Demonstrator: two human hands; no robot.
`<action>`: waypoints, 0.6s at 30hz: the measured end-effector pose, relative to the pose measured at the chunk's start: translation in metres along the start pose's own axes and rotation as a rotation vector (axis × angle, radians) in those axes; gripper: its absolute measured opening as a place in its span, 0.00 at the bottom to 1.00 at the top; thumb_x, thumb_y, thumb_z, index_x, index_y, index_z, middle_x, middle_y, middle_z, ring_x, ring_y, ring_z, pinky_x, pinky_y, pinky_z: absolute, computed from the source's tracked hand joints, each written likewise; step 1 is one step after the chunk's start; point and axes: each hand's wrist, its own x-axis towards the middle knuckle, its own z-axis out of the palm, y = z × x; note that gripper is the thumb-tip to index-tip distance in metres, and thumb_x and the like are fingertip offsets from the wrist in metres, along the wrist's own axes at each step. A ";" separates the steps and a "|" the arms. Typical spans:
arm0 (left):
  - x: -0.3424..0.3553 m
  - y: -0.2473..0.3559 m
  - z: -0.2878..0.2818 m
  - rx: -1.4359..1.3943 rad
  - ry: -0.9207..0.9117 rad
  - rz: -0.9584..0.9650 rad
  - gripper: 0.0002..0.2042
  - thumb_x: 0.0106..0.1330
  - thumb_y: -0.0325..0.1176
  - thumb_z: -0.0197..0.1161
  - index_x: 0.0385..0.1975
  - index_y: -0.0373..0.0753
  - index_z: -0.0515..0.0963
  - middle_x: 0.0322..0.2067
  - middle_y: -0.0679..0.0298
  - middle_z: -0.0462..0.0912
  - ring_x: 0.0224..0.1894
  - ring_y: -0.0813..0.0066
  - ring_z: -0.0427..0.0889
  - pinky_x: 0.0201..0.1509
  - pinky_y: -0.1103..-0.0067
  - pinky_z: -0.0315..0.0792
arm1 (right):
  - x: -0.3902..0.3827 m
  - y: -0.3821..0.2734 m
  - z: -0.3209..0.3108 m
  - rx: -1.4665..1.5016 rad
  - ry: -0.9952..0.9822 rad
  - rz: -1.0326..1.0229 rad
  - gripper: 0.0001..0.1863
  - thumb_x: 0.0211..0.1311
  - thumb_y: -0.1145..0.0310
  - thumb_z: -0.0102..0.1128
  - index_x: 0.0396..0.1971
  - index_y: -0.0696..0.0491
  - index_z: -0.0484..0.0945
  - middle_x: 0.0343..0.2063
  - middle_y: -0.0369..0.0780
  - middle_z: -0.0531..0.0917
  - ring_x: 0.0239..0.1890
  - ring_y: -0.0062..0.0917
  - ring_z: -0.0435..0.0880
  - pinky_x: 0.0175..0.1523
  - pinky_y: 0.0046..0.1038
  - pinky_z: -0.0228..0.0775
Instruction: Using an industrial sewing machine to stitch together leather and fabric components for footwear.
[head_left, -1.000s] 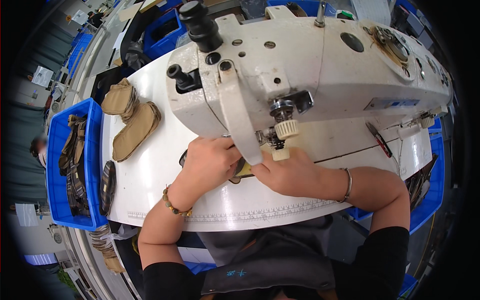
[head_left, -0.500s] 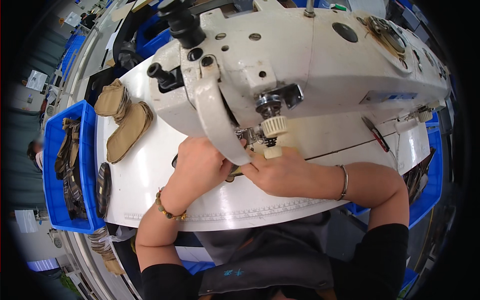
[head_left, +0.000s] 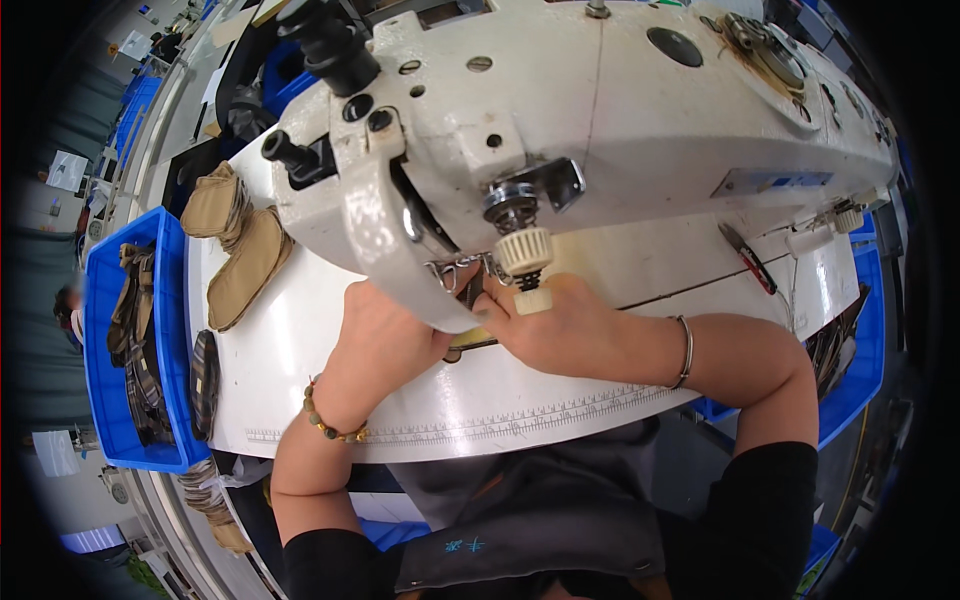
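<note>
A big white sewing machine (head_left: 600,110) fills the upper part of the view. Under its head, my left hand (head_left: 385,335) and my right hand (head_left: 565,330) press close together on a small tan and dark fabric piece (head_left: 470,340) lying on the white table (head_left: 300,350). Most of that piece and my fingertips are hidden by the machine head. My left wrist wears a bead bracelet, my right a thin metal bangle.
Tan fabric pieces (head_left: 240,240) are stacked at the table's far left. A blue bin (head_left: 100,300) of dark and tan pieces stands left of the table, a dark oval piece (head_left: 205,385) beside it. Another blue bin (head_left: 860,370) is at the right.
The view has dipped closer to the machine, so its head now covers more of my fingers. Both hands stay on the fabric piece under the needle area.
</note>
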 end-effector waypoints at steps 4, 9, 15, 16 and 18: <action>0.001 -0.001 -0.004 -0.042 -0.014 0.012 0.12 0.52 0.34 0.69 0.37 0.44 0.86 0.32 0.62 0.84 0.28 0.61 0.83 0.29 0.70 0.75 | -0.001 -0.001 -0.003 -0.050 -0.017 0.001 0.15 0.48 0.72 0.59 0.38 0.56 0.79 0.39 0.41 0.84 0.24 0.23 0.80 0.19 0.24 0.65; 0.002 0.000 -0.005 -0.053 -0.015 0.005 0.13 0.52 0.34 0.69 0.38 0.43 0.86 0.31 0.61 0.83 0.27 0.60 0.83 0.29 0.70 0.75 | -0.002 0.000 -0.004 -0.078 -0.036 0.022 0.15 0.50 0.71 0.59 0.41 0.52 0.79 0.35 0.37 0.84 0.22 0.23 0.80 0.21 0.25 0.67; -0.001 -0.004 0.001 -0.081 -0.009 -0.031 0.08 0.56 0.28 0.66 0.35 0.41 0.84 0.30 0.59 0.83 0.27 0.56 0.82 0.30 0.68 0.74 | 0.004 0.002 -0.005 0.115 0.122 0.085 0.05 0.49 0.72 0.59 0.27 0.55 0.76 0.20 0.39 0.78 0.19 0.31 0.82 0.22 0.34 0.72; -0.002 -0.006 0.002 -0.082 -0.001 -0.034 0.07 0.56 0.26 0.66 0.34 0.41 0.84 0.30 0.59 0.84 0.28 0.56 0.82 0.30 0.68 0.74 | 0.004 0.002 -0.005 0.115 0.123 0.084 0.05 0.49 0.72 0.59 0.27 0.55 0.76 0.20 0.39 0.78 0.19 0.31 0.82 0.22 0.34 0.72; -0.004 -0.011 0.004 -0.083 0.006 -0.038 0.07 0.56 0.24 0.65 0.34 0.40 0.83 0.30 0.58 0.84 0.28 0.55 0.82 0.30 0.67 0.74 | 0.004 0.002 -0.005 0.046 0.141 0.043 0.05 0.51 0.71 0.60 0.29 0.54 0.77 0.17 0.38 0.76 0.17 0.30 0.81 0.21 0.33 0.70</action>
